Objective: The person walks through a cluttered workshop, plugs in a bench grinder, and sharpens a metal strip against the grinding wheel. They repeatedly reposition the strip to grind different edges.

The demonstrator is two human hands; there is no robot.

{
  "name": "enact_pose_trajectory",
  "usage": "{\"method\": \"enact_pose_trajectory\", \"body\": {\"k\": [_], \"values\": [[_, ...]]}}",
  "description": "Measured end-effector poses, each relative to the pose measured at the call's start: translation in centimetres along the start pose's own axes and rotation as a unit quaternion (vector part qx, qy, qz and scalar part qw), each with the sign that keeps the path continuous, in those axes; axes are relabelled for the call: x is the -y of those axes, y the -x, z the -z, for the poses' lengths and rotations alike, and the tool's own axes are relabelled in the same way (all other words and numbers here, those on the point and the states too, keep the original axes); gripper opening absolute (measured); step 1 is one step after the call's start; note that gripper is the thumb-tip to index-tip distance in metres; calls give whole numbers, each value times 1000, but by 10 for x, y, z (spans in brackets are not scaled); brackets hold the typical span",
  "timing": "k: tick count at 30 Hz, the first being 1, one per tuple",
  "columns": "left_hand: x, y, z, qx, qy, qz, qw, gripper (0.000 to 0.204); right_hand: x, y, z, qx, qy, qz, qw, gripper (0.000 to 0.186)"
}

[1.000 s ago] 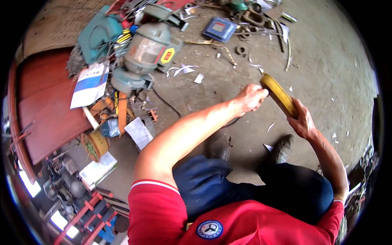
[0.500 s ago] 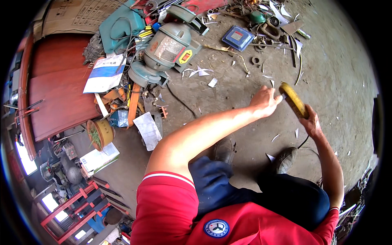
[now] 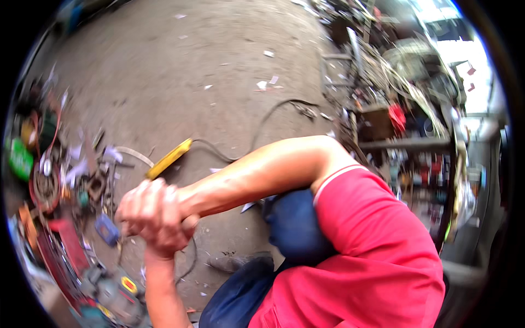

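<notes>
My right arm reaches across to the left, and my right hand [image 3: 153, 202] overlaps my left hand [image 3: 167, 240]. Both are closed and pressed together, blurred, so the fingers are hard to separate. From behind the knuckles juts a long yellow bar-shaped device [image 3: 170, 157], its near end hidden by the hands. My right hand appears to grip that end. What lies inside my left hand is hidden. A dark cable [image 3: 260, 131] leads away from the device's far end across the floor.
A blue flat box [image 3: 107, 229] and a grey bench grinder [image 3: 119, 299] stand at the lower left. Farther left lie scrap metal and a green container [image 3: 21, 159]. Loaded metal shelving [image 3: 404, 145] lines the right. Paper scraps [image 3: 262, 85] dot the concrete floor.
The view has swung to the right, bringing the shelving in and moving the grinder to the lower left. My hands, apart before, are now together, with the yellow device pointing up and right.
</notes>
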State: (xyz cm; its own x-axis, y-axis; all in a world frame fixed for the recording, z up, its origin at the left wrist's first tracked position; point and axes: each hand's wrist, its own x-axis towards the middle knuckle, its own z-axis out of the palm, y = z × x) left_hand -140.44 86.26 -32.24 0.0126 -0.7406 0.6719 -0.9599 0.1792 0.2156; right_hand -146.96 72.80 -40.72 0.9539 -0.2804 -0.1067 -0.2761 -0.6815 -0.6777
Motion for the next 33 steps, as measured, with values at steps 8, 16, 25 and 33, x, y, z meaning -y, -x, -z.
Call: {"method": "enact_pose_trajectory", "body": {"k": [8, 16, 25, 33], "values": [[-37, -80, 60, 8, 81, -27, 996, 55, 78, 92, 65, -90, -176, -133, 971, 38], [-83, -53, 93, 288, 391, 361, 796, 27, 207, 215, 175, -161, -347, -251, 889, 31], [-151, 69, 215, 594, 225, 511, 579, 26, 145, 462, 313, -397, -59, -541, 739, 21], [-209, 35, 238, 487, 204, 691, 493, 24, 47, 595, 379, -357, 195, -724, 557, 46]]}}
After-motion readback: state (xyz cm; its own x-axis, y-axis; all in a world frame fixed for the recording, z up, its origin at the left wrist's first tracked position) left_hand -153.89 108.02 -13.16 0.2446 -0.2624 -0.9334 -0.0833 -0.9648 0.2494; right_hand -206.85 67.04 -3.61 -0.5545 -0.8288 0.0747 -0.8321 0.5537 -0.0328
